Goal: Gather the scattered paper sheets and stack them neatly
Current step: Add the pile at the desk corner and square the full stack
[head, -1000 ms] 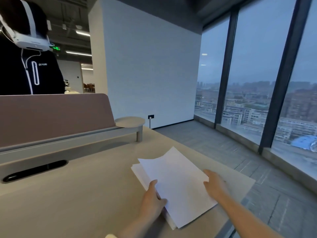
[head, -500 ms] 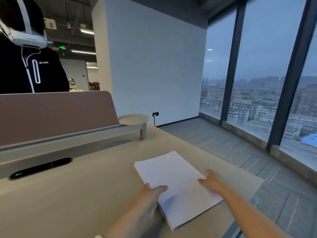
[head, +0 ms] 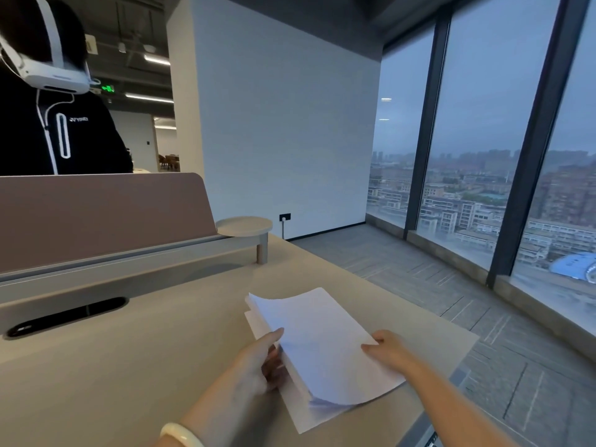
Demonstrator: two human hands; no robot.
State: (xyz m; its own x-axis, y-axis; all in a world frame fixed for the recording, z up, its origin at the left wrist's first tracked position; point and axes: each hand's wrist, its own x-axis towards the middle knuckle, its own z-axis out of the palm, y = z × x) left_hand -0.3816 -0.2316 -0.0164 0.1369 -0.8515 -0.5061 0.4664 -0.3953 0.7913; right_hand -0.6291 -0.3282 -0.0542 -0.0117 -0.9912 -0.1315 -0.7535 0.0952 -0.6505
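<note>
Between both hands, the paper stack [head: 319, 346] is gripped: left fingers [head: 274, 359] underneath, right fingers [head: 371, 346] on top.

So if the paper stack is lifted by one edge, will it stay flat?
Probably not: the paper stack already curves where the left hand lifts it. Sheets look thin, so likely floppy, and may slide apart, since lower sheets stick out.

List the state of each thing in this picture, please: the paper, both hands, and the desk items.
White paper sheets: gathered, upper part lifted, one sheet flat beneath.
Left hand: gripping the stack's left edge.
Right hand: pressing the stack's right edge.
Beige wooden desk: bearing the paper.
Round beige side shelf: nothing on it.
</note>
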